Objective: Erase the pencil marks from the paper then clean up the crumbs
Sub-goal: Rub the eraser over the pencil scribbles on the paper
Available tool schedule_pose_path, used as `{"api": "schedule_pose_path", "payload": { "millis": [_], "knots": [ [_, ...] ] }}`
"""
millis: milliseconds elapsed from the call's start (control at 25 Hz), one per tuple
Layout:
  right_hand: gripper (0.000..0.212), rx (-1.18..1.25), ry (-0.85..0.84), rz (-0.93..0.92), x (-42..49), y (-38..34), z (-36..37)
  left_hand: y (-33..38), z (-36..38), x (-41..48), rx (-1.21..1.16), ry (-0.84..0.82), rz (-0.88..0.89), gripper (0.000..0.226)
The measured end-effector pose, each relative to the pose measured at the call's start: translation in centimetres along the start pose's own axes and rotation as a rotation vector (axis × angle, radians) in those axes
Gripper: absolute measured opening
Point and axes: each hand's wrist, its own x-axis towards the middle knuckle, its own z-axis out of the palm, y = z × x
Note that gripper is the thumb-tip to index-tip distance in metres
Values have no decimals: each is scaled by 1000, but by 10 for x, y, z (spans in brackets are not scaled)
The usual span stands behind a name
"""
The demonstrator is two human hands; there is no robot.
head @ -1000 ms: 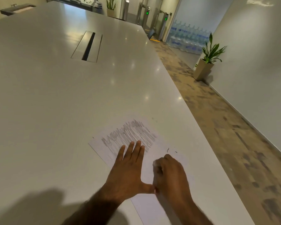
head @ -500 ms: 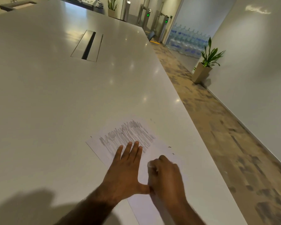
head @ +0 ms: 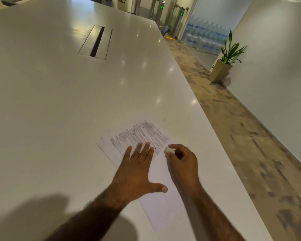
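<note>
A white sheet of paper (head: 165, 207) lies at an angle near the table's right edge. Grey pencil scribbles (head: 142, 134) cover its far end. My left hand (head: 137, 171) rests flat on the sheet with fingers straight, fingertips on the near edge of the scribbles. My right hand (head: 182, 162) pinches a small white eraser (head: 169, 150) and holds its tip on the paper just right of the scribbles. A few dark crumbs (head: 164, 120) lie on the table beyond the sheet.
The long white table (head: 59, 101) stretches far ahead, with a recessed cable slot (head: 96, 42) in its middle. Its right edge runs close to the paper. Beyond it are patterned floor, a potted plant (head: 224, 65) and stacked water bottles (head: 205, 37).
My right hand has moved the eraser up the sheet, away from my left thumb, to the right edge of the scribbles. My left hand stays flat on the paper.
</note>
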Motion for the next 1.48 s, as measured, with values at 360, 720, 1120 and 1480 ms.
{"api": "schedule_pose_path", "payload": {
  "millis": [360,720,1120,1480],
  "knots": [
    [2,-214,-120,77,16,0,-5,-57,-12,-6,-27,-35,-103,148],
    [7,-262,-403,1,-15,-18,8,-54,-16,-8,-106,-89,105,112],
    [7,-224,-115,-157,-23,-3,0,-38,-11,3,-144,-12,160,99],
    [4,-408,-396,-111,-15,-14,11,-38,-6,-3,-14,-35,26,135]
  ]
}}
